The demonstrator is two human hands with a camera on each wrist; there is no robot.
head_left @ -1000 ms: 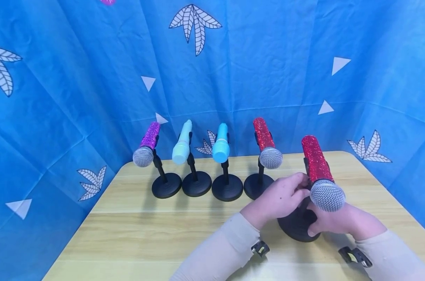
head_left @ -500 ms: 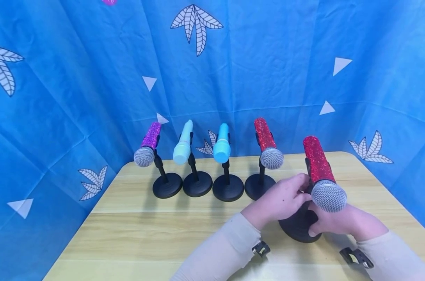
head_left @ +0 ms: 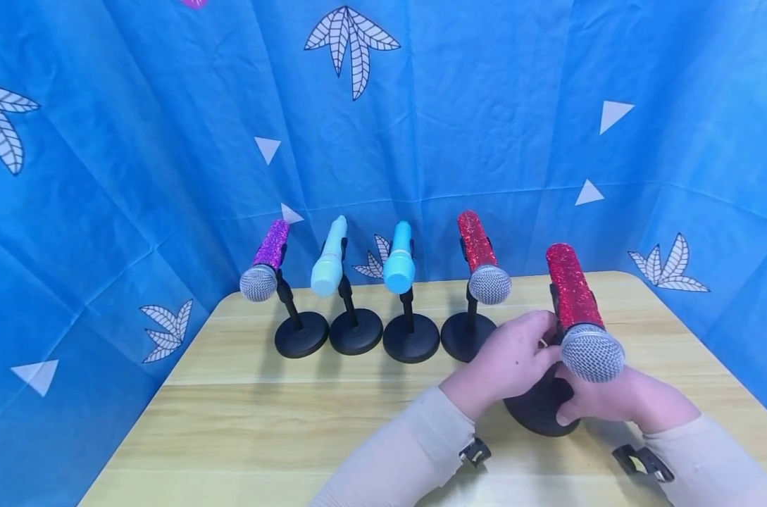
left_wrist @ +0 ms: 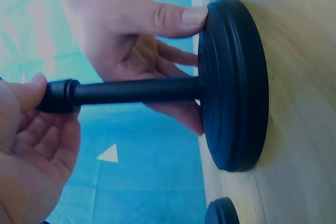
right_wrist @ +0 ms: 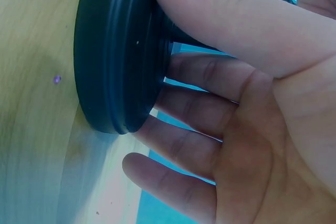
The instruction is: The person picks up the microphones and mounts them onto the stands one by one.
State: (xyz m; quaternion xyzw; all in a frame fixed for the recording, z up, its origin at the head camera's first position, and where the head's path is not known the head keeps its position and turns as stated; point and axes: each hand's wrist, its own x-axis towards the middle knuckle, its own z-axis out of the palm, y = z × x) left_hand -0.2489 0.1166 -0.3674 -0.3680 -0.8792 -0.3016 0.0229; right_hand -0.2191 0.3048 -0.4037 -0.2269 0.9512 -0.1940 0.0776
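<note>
A glittery red microphone [head_left: 573,296] with a silver mesh head leans in the clip of a black desk stand, front right in the head view. My left hand [head_left: 508,358] pinches the collar [left_wrist: 59,96] at the upper end of the pole [left_wrist: 139,90] between thumb and fingers. Lower down, my right hand [head_left: 624,400] holds the round base [left_wrist: 236,85], its thumb on the rim and its fingers spread across the other side. The base stands on the wooden table [head_left: 244,429]. In the head view the microphone's head hides part of the right hand.
Left of my hands, more microphones on black stands form a row: purple glitter [head_left: 272,245], pale mint [head_left: 329,260], light blue [head_left: 400,259] and red glitter [head_left: 476,243]. A blue patterned cloth [head_left: 484,141] hangs behind and beside the table.
Both hands keep their hold on the stand, with only a slight shift of the left wrist and sleeve. The microphones stay where they were.
</note>
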